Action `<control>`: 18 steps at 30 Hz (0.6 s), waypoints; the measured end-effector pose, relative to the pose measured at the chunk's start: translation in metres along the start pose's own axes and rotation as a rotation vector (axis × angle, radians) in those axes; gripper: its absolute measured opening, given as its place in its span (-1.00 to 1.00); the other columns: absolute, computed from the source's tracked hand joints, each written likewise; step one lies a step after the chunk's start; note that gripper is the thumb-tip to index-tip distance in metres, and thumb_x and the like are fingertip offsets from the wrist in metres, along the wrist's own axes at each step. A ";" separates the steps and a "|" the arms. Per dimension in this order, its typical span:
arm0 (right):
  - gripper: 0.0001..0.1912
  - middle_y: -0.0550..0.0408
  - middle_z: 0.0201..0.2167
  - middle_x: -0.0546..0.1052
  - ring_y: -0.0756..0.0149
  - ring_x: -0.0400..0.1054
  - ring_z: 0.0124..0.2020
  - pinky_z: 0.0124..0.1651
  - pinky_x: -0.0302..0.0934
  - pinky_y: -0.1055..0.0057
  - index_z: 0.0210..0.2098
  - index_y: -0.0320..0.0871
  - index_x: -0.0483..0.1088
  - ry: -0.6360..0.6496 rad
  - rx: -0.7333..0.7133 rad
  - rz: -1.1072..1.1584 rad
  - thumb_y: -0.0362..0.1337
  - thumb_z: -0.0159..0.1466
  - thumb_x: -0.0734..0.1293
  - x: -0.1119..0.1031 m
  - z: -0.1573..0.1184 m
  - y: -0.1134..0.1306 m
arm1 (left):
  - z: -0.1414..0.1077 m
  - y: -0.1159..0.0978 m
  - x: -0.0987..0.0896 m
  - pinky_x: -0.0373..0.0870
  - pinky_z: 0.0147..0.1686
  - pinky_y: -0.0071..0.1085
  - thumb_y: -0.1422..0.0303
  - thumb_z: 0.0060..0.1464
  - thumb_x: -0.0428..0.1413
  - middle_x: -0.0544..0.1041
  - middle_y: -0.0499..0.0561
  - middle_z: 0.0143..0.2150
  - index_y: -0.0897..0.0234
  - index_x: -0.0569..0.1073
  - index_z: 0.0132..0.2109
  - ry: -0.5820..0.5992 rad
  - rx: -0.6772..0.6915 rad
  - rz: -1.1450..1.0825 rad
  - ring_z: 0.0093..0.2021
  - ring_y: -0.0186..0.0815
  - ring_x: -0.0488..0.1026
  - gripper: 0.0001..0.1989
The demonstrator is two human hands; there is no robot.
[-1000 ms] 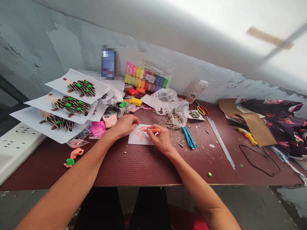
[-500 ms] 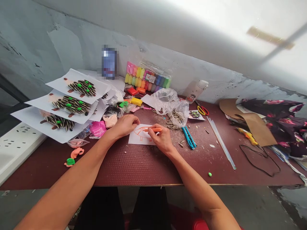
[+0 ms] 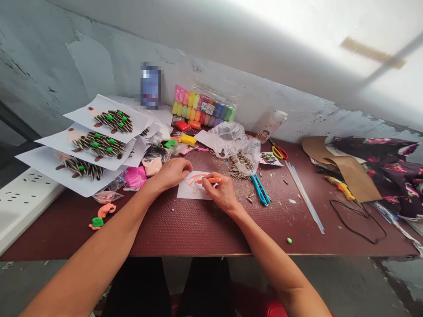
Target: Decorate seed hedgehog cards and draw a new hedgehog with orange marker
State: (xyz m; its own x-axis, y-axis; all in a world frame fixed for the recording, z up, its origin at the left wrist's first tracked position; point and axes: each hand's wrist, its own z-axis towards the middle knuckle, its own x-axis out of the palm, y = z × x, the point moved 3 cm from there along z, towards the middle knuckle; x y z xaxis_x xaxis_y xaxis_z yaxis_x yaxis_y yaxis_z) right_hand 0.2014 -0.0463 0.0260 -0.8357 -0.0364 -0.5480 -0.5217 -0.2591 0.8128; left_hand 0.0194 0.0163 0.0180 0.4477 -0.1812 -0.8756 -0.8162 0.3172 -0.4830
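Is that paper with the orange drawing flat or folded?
Flat: the paper lies spread on the table, left hand at its edge.

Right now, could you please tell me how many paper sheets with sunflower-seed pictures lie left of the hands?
3: the rear sheet, the middle sheet and the front sheet, overlapping in a fan. Others may be hidden underneath.

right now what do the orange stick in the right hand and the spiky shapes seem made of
The orange stick looks like smooth plastic or wax, unclear. The spiky shapes look like striped sunflower seed hulls, matching the loose seeds, dotted with matte green clay.
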 end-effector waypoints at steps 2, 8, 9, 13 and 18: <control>-0.73 0.07 -0.47 0.60 0.40 0.33 -0.53 -0.43 0.16 0.48 -0.42 -0.17 0.54 0.006 -0.008 0.023 -0.16 0.28 0.30 0.000 0.000 0.001 | 0.000 -0.001 0.000 0.44 -0.09 -0.34 0.47 0.07 0.05 0.67 0.08 -0.13 0.24 0.65 -0.14 0.004 0.001 -0.001 -0.12 -0.16 0.57 -0.69; -0.73 0.07 -0.40 0.62 0.33 0.43 -0.41 -0.32 0.27 0.44 -0.24 -0.16 0.57 -0.113 -0.005 0.109 -0.15 0.27 0.28 -0.010 0.004 0.001 | -0.001 -0.002 -0.001 0.45 -0.14 -0.37 0.46 0.05 0.06 0.68 0.07 -0.18 0.22 0.66 -0.18 -0.028 0.000 -0.005 -0.16 -0.17 0.57 -0.71; -0.71 0.06 -0.40 0.62 0.32 0.44 -0.40 -0.32 0.27 0.44 -0.22 -0.16 0.57 -0.116 0.006 0.139 -0.12 0.28 0.28 -0.011 0.005 0.000 | -0.001 -0.002 -0.001 0.45 -0.13 -0.37 0.46 0.05 0.06 0.68 0.07 -0.18 0.22 0.66 -0.17 -0.035 0.001 -0.005 -0.16 -0.17 0.57 -0.71; -0.64 0.02 -0.36 0.62 0.29 0.46 -0.35 -0.35 0.27 0.42 -0.33 -0.14 0.57 -0.101 0.045 0.212 0.00 0.30 0.29 -0.012 0.009 -0.002 | 0.000 -0.001 0.002 0.45 -0.08 -0.34 0.47 0.08 0.05 0.67 0.10 -0.18 0.24 0.65 -0.16 -0.045 0.013 -0.005 -0.15 -0.17 0.57 -0.71; -0.74 0.00 -0.28 0.62 0.29 0.46 -0.32 -0.29 0.31 0.40 -0.29 -0.14 0.57 -0.096 0.014 0.201 -0.10 0.21 0.35 -0.013 0.015 0.005 | 0.000 0.000 0.002 0.44 -0.09 -0.33 0.48 0.06 0.06 0.62 0.17 -0.10 0.29 0.63 -0.17 -0.057 0.008 0.029 -0.08 -0.12 0.55 -0.73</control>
State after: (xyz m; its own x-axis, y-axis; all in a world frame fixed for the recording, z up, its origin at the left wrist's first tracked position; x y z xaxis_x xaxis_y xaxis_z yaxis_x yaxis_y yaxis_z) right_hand 0.2071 -0.0326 0.0405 -0.9351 0.0060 -0.3542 -0.3450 -0.2429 0.9066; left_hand 0.0203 0.0158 0.0158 0.4440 -0.1181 -0.8882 -0.8263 0.3294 -0.4569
